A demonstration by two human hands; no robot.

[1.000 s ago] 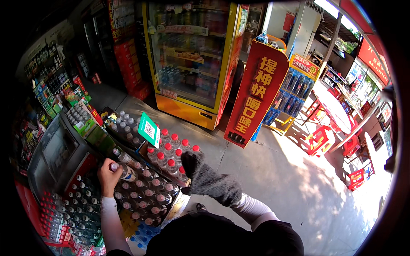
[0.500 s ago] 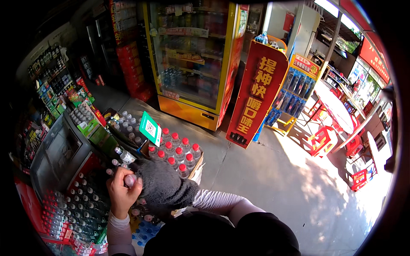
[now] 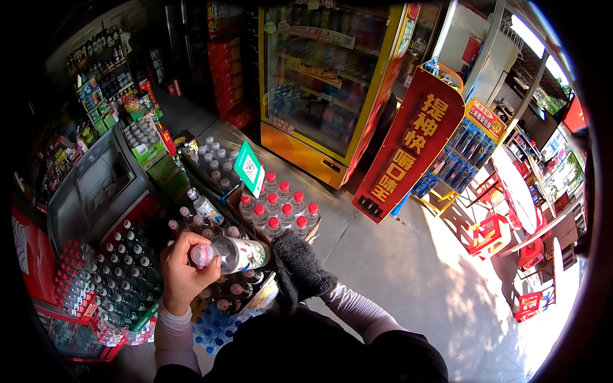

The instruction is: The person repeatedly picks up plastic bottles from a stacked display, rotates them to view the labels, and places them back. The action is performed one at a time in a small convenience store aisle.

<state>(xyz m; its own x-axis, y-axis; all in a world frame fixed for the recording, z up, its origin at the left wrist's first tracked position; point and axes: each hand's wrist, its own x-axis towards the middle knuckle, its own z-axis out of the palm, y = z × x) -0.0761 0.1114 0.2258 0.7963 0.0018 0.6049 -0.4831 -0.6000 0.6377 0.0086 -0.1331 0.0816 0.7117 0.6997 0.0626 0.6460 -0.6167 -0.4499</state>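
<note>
My left hand point(image 3: 184, 271) is closed on the neck of a clear plastic bottle point(image 3: 242, 253), just under its pink cap. The bottle lies tilted almost level, with a colourful label round its body and its base toward the right. A grey fluffy cloth point(image 3: 300, 265) covers my whole right hand, and its near end sits beside the bottle's base. One flap of the cloth hangs down. My right fingers are hidden under it, so their grip cannot be made out. Below the held bottle stand several more dark-looking bottles with pink caps point(image 3: 223, 304).
Red-capped clear bottles point(image 3: 273, 207) fill a carton ahead, beside a green code card point(image 3: 249, 169). Green bottles point(image 3: 128, 268) and a grey chest freezer point(image 3: 96, 182) stand left. Beyond are a yellow-framed drinks fridge point(image 3: 325, 89), a tall red sign point(image 3: 412, 143), and red stools point(image 3: 488, 231).
The grey cloth has slid right, off the bottle, which now shows its body and label. My left hand keeps its hold on the neck. The whole view has shifted a little.
</note>
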